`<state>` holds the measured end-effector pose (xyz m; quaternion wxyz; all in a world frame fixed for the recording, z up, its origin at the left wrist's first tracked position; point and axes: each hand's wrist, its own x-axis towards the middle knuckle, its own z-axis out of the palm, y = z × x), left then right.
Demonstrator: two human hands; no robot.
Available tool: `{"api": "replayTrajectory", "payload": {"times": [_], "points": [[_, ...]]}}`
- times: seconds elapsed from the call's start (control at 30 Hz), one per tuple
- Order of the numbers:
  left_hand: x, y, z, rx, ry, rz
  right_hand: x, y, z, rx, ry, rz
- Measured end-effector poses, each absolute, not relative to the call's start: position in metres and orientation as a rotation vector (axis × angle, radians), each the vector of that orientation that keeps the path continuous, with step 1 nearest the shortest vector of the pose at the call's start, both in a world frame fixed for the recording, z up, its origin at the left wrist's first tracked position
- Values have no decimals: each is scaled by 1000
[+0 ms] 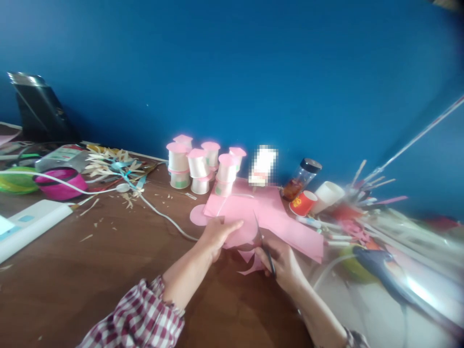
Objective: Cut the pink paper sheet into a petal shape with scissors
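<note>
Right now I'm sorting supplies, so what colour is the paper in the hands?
Pink. The paper at the scissors shows best in the head view.

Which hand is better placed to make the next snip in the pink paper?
Likely the right hand: it holds the scissors against the pink paper. The left hand only grips that paper.

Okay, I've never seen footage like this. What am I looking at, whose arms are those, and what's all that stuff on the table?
There is no machine here. One camera sits on a person's head, looking down at their own two bare hands. The left hand holds a pink paper piece. The right hand holds scissors, with the blades at that paper. On the table are larger pink sheets, ribbon spools, a jar, a red cup and a white cable. The right edge is blurred.
</note>
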<state>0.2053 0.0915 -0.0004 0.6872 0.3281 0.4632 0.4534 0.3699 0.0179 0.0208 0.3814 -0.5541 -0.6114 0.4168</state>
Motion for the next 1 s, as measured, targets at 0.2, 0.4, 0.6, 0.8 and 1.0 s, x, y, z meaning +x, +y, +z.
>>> {"api": "replayTrajectory", "payload": {"times": [0.2,0.4,0.6,0.8,1.0], "points": [[204,91,1,752,1037,997,370,19,20,-1410,-1546,1118],[202,84,9,798,998,1000,372,19,19,-1385,-1535,1148],[203,83,11,805,1015,976,371,19,20,-1378,-1551,1145],[202,82,12,810,1014,979,370,19,20,-1371,-1567,1120],[201,84,10,824,1014,967,370,19,19,-1388,-1560,1112]]}}
